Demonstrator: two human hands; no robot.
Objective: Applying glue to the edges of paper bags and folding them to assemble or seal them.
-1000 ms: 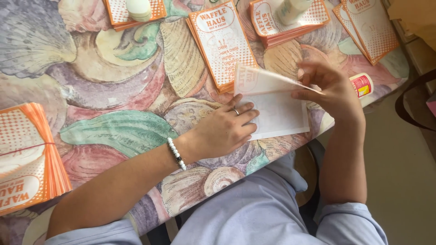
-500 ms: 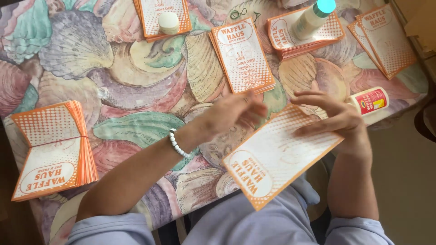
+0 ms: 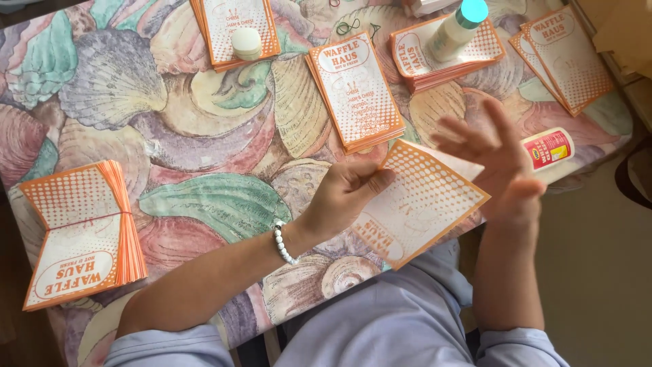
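- While your left hand [image 3: 350, 194] pins the sheet [image 3: 424, 204], its thumb lies on the printed face and the curled fingers hide behind the left edge; it has hold of the sheet.
- Your right hand [image 3: 499, 163] hovers open above the sheet's right corner, fingers spread and blurred, holding nothing.
- Locate the sheet at the near desk [image 3: 197, 143] edge: orange-bordered, dotted, turned diagonally, its lower corner hanging past the edge over your lap.
- Note the menu stack [image 3: 356, 92] just beyond your left hand, lying flat, printed side up.
- Find the folded stack [image 3: 81, 231] at far left, fanned and bound across the middle by a thin band.
- See a second stack [image 3: 234, 27] at top centre, with a small round cap [image 3: 246, 42] resting on it.
- See a third stack [image 3: 441, 58] at top right, carrying a white bottle [image 3: 458, 27] with a teal cap.
- Note loose menus [image 3: 564, 54] at the far right edge.
- Find the glue stick [image 3: 549, 149] lying on its side just right of your right hand, red label facing up.
- A white bead bracelet [image 3: 284, 243] circles your left wrist.
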